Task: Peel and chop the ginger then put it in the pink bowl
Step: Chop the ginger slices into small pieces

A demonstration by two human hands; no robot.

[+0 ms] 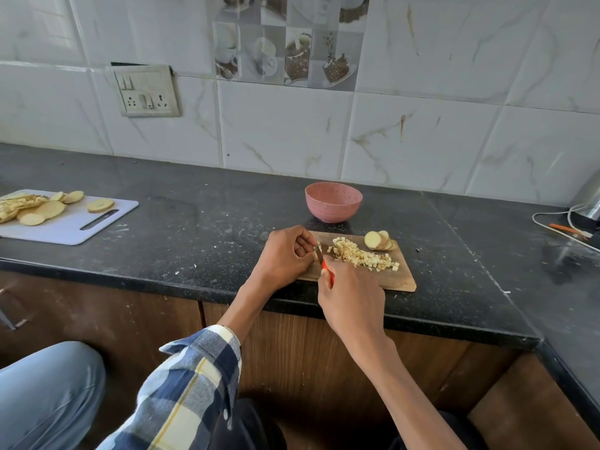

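Note:
A wooden cutting board [397,278] lies at the counter's front edge. On it sits a pile of diced ginger [358,254], with a few round ginger slices [378,240] at its far right. My left hand [285,254] pinches a small ginger piece [317,249] on the board's left end. My right hand [349,297] grips a red-handled knife [325,265], whose blade rests against that piece. The pink bowl [333,201] stands just behind the board; its inside is hidden from here.
A white cutting board [107,219] with slices and peels lies at the far left of the black counter [194,222]. Cables [558,227] and a metal appliance [589,203] sit at the right. A wall socket [146,90] is on the tiles.

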